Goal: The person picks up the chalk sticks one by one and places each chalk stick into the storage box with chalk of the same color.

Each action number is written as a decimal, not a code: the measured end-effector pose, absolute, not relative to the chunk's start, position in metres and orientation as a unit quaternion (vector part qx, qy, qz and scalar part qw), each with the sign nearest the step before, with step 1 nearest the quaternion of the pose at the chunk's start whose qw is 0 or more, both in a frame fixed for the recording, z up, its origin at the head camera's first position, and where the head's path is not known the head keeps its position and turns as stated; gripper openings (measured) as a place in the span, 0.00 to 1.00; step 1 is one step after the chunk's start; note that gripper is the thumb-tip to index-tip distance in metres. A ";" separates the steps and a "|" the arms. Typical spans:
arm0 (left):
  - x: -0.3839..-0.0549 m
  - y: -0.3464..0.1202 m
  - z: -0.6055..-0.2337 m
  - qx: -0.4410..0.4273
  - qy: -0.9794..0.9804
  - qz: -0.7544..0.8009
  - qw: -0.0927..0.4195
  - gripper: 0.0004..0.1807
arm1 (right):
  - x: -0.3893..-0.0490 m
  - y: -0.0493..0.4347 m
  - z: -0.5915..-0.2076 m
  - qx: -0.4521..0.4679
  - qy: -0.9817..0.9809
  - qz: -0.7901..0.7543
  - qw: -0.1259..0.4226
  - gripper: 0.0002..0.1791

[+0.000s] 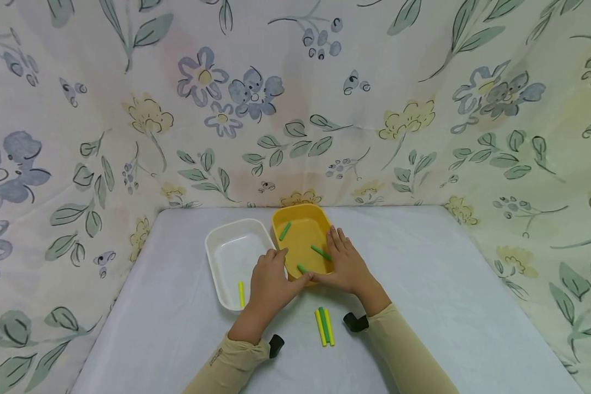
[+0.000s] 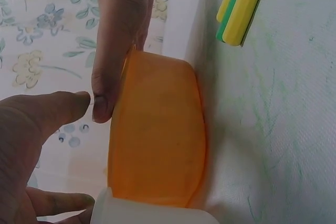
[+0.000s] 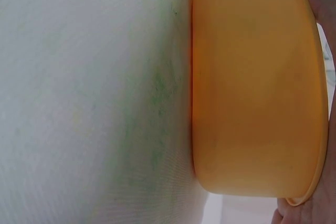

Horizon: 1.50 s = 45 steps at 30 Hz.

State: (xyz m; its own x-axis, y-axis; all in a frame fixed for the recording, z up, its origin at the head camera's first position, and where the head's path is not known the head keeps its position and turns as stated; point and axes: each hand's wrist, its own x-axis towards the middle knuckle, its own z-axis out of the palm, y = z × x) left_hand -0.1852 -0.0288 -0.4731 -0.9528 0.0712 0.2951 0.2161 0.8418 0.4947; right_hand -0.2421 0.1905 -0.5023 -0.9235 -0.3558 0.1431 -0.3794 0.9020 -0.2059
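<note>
A yellow plastic tray (image 1: 302, 212) stands at the back middle of the table with three green sticks (image 1: 285, 231) lying loose in it. My right hand (image 1: 347, 265) lies along the tray's right side, fingers straight at the rim and thumb across the front edge. On the other side, my left hand (image 1: 272, 279) reaches over the right edge of the white tray (image 1: 212, 262) to the yellow one's rim. Its thumb is stretched toward the right thumb, raised off the rim in the left wrist view. Inside the white tray is one yellow stick (image 1: 241, 294).
In front of the yellow tray, two yellow sticks (image 1: 320, 328) lie side by side on the white cloth with a green stick (image 1: 324, 324) between them. Green smudges (image 2: 278, 129) mark the cloth. A flowered curtain (image 1: 295, 109) hangs behind the table.
</note>
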 end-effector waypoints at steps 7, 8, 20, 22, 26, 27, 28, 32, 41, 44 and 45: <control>-0.183 -0.029 -0.472 -0.085 -0.947 -0.272 0.145 0.47 | -0.241 0.190 -0.501 0.192 -0.974 0.110 0.050 0.69; -0.182 -0.029 -0.472 -0.086 -0.948 -0.272 0.144 0.47 | -0.242 0.190 -0.501 0.193 -0.974 0.109 0.050 0.69; -0.173 -0.032 -0.471 -0.114 -0.930 -0.323 0.133 0.40 | -0.240 0.189 -0.501 0.186 -0.975 0.111 0.047 0.71; -0.171 -0.033 -0.470 -0.134 -0.919 -0.344 0.135 0.36 | -0.240 0.189 -0.500 0.185 -0.975 0.113 0.047 0.71; -0.166 -0.036 -0.471 -0.177 -0.904 -0.366 0.132 0.31 | -0.240 0.188 -0.500 0.182 -0.975 0.121 0.042 0.72; -0.165 -0.037 -0.471 -0.189 -0.901 -0.369 0.130 0.30 | -0.240 0.188 -0.500 0.182 -0.975 0.123 0.041 0.72; -0.164 -0.038 -0.471 -0.200 -0.897 -0.373 0.127 0.29 | -0.241 0.188 -0.500 0.181 -0.975 0.123 0.040 0.72; -0.159 -0.040 -0.474 -0.243 -0.885 -0.381 0.112 0.26 | -0.241 0.188 -0.501 0.181 -0.975 0.120 0.040 0.73; -0.142 -0.032 -0.484 -0.289 -0.877 -0.369 0.101 0.23 | -0.239 0.188 -0.499 0.184 -0.974 0.127 0.043 0.72; -0.136 -0.028 -0.487 -0.300 -0.876 -0.366 0.092 0.21 | -0.239 0.187 -0.500 0.181 -0.974 0.129 0.039 0.73; -0.135 -0.027 -0.488 -0.303 -0.876 -0.365 0.087 0.20 | -0.239 0.187 -0.500 0.181 -0.974 0.128 0.038 0.73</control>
State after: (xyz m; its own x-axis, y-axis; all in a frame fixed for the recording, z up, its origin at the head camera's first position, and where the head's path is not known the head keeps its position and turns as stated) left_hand -0.1346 -0.0270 -0.4880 -0.8013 0.4673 0.3736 0.5944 0.5507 0.5860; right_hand -0.2393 0.1873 -0.4996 -0.9316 -0.3428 0.1204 -0.3623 0.9016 -0.2363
